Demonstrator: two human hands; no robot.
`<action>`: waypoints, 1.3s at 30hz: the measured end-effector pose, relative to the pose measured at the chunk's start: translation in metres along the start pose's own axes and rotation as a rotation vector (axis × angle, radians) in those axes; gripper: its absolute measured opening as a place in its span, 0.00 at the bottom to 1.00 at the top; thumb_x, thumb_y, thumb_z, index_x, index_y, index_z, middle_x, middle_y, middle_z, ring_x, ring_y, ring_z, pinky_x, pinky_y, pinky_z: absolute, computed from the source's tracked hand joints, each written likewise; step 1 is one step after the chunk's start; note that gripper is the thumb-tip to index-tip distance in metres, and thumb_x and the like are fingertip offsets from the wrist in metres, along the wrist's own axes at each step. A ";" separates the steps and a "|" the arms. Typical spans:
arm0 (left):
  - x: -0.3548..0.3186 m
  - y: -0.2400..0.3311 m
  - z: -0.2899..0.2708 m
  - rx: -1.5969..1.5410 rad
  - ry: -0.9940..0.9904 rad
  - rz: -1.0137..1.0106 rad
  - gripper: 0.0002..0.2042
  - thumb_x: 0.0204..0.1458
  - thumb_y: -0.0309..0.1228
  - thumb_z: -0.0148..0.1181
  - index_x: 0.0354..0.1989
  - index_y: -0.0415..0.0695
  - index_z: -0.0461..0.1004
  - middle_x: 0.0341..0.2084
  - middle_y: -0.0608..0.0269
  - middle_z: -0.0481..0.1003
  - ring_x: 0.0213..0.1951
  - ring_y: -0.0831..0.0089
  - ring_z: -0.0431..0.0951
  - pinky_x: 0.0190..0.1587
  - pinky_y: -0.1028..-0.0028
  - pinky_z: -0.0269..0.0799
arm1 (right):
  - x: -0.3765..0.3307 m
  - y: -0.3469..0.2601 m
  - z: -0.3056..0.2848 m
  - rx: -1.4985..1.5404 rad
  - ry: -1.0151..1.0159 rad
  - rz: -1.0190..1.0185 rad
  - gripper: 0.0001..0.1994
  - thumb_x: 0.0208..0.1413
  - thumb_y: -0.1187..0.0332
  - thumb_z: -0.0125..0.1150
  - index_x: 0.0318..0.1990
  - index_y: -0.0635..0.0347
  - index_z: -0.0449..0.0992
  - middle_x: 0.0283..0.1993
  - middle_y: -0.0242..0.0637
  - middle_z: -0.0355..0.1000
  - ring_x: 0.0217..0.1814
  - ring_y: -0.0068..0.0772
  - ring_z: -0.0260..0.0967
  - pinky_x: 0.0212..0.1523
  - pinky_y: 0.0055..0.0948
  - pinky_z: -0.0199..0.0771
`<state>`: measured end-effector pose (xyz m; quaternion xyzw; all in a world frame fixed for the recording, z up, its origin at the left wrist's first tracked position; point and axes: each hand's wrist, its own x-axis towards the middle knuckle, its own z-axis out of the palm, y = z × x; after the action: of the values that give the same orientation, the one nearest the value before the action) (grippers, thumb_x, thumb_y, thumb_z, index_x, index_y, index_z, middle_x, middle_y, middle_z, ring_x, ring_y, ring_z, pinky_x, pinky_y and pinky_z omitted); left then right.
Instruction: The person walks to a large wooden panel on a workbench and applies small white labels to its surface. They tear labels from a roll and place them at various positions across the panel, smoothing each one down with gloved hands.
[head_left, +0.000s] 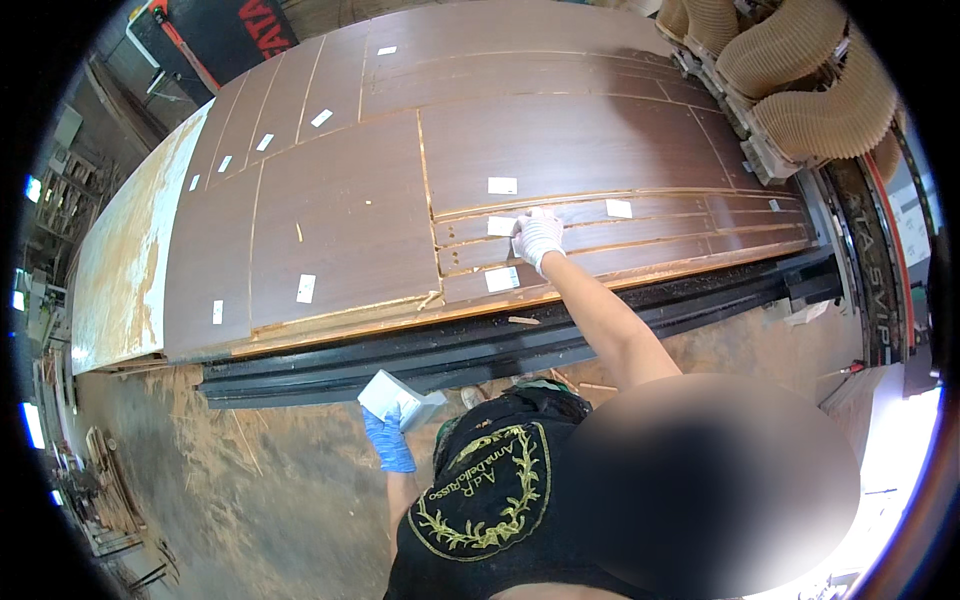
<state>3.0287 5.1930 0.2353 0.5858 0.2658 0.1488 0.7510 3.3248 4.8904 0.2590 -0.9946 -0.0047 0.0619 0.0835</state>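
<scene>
My left hand point(390, 440), in a blue glove, is closed around a white block-shaped bundle point(388, 394) that looks like stacked paper labels, held below the front of the work table. Reaching forward, my right hand point(540, 235) in a white glove rests on narrow dark brown strips point(590, 238) cut into a large wood panel point(350, 215). Its fingers are curled beside a white label point(501, 226), their tips partly hidden. Another label point(502, 279) lies on the strip nearer me, and a further label point(619, 209) is to the right.
A black rail point(480, 352) runs along the table's front. Ribbed beige hoses point(800, 70) hang over the right end of the panel. At the left lies a pale, sawdust-covered sheet point(135, 250). Wood offcuts point(110, 480) are heaped at the lower left, and sawdust covers the floor point(290, 490).
</scene>
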 end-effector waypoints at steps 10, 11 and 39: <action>0.013 0.007 -0.015 0.030 -0.081 -0.025 0.24 0.44 0.21 0.57 0.53 0.39 0.59 0.43 0.60 0.68 0.43 0.73 0.69 0.44 0.73 0.66 | 0.016 -0.011 -0.016 -0.271 -0.088 -0.319 0.09 0.47 0.63 0.52 0.33 0.51 0.77 0.36 0.35 0.74 0.41 0.37 0.70 0.43 0.40 0.65; 0.014 0.008 -0.017 0.044 -0.077 -0.025 0.25 0.44 0.21 0.57 0.53 0.39 0.59 0.43 0.60 0.68 0.43 0.73 0.68 0.45 0.73 0.66 | 0.018 -0.015 -0.018 -0.332 -0.124 -0.317 0.10 0.47 0.61 0.53 0.33 0.52 0.77 0.37 0.35 0.73 0.42 0.37 0.70 0.43 0.41 0.65; 0.012 0.001 -0.042 0.011 -0.028 -0.001 0.26 0.44 0.21 0.56 0.54 0.37 0.58 0.43 0.60 0.67 0.42 0.72 0.68 0.44 0.73 0.66 | 0.044 -0.013 -0.021 -0.156 -0.218 -0.163 0.12 0.47 0.69 0.51 0.40 0.55 0.73 0.39 0.42 0.72 0.41 0.41 0.71 0.39 0.38 0.71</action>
<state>3.0142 5.2331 0.2264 0.5918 0.2564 0.1389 0.7515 3.3706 4.9006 0.2762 -0.9817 -0.0992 0.1621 0.0098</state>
